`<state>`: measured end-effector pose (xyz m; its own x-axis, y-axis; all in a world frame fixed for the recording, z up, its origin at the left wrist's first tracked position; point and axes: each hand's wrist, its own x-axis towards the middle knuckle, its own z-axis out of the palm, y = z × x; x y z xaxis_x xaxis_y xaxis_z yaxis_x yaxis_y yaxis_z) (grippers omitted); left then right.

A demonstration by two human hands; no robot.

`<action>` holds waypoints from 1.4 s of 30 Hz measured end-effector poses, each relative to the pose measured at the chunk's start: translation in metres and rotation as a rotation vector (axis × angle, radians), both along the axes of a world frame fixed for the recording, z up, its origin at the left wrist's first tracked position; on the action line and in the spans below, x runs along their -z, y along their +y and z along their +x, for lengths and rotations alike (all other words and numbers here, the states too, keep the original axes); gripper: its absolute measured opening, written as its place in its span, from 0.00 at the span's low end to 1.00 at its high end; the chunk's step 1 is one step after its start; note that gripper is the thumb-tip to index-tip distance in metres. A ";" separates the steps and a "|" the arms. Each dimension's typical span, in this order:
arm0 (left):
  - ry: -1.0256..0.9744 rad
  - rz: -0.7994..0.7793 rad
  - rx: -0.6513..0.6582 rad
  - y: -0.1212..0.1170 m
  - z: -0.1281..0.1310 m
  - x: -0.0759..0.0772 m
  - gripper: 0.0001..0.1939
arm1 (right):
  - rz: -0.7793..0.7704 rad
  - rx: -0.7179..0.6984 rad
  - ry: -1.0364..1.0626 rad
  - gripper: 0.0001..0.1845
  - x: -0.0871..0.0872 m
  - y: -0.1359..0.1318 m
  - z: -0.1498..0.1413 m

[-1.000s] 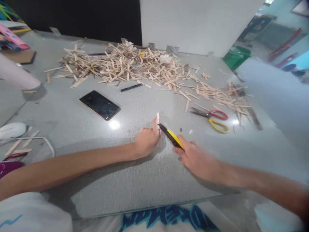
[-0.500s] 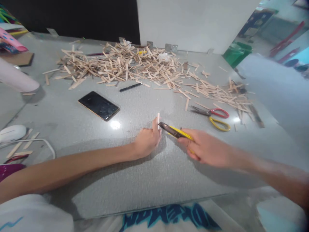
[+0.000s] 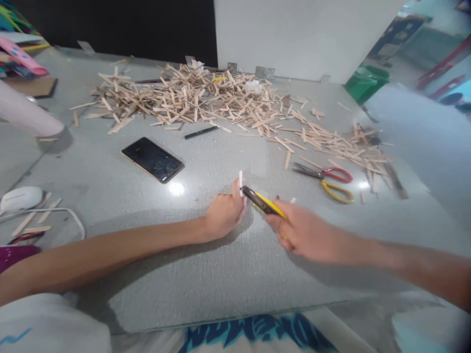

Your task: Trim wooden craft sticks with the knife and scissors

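My left hand rests low over the table, its fingers closed around a short, pale wooden craft stick that points up past the thumb. Gripped in my right hand is a yellow and black utility knife. Its front end meets the stick beside my left fingertips; the blade itself is too small to make out. To the right of my hands lie scissors with one red and one yellow handle. A black smartphone is flat on the table, left of the stick.
A heap of craft sticks spreads along the back of the grey table, trailing off right. In front of it lies a black pen. At left are a white mouse with its cable and a pale cylinder. Upright panels stand behind.
My right hand has shifted slightly left and toward me, and the knife tilts a little more steeply. My left hand keeps its hold on the stick. The whole view has moved slightly.
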<state>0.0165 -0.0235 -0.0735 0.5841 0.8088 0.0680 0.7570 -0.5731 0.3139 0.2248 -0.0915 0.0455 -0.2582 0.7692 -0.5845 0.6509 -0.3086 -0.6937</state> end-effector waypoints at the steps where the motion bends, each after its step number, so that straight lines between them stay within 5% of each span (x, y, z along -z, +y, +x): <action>1: -0.004 -0.004 -0.001 0.000 0.000 -0.001 0.30 | 0.073 0.051 -0.014 0.11 0.008 -0.004 -0.002; 4: -0.015 -0.015 -0.007 0.001 0.000 -0.002 0.31 | 0.102 0.043 -0.003 0.11 0.019 -0.009 -0.005; 7: -0.018 -0.030 -0.015 0.000 0.000 -0.002 0.31 | -0.075 -0.009 0.018 0.15 0.002 0.002 0.000; 11: -0.043 -0.063 -0.014 0.002 0.000 -0.004 0.32 | -0.069 -0.015 0.042 0.14 -0.014 0.012 0.007; 15: -0.135 -0.165 0.045 0.010 -0.005 -0.016 0.34 | -0.029 0.052 0.153 0.18 0.009 0.004 0.016; 21: -0.393 -0.581 0.067 0.023 -0.017 -0.043 0.43 | 0.049 0.178 0.373 0.31 0.043 -0.005 0.039; 24: -0.332 -0.618 0.044 0.027 -0.020 -0.054 0.37 | 0.123 0.269 0.436 0.33 0.048 -0.006 0.043; 27: -0.230 -0.504 0.034 0.030 -0.023 -0.061 0.27 | 0.224 0.327 0.479 0.31 0.051 -0.006 0.043; 32: -0.287 -0.052 -0.021 0.039 -0.032 -0.070 0.24 | 0.316 0.360 0.497 0.29 0.058 -0.005 0.043; 37: -0.307 -0.024 -0.046 0.044 -0.037 -0.080 0.14 | 0.327 0.334 0.497 0.28 0.060 -0.009 0.041; 42: -0.256 -0.020 0.065 0.040 -0.033 -0.078 0.21 | 0.297 0.289 0.449 0.24 0.063 -0.015 0.038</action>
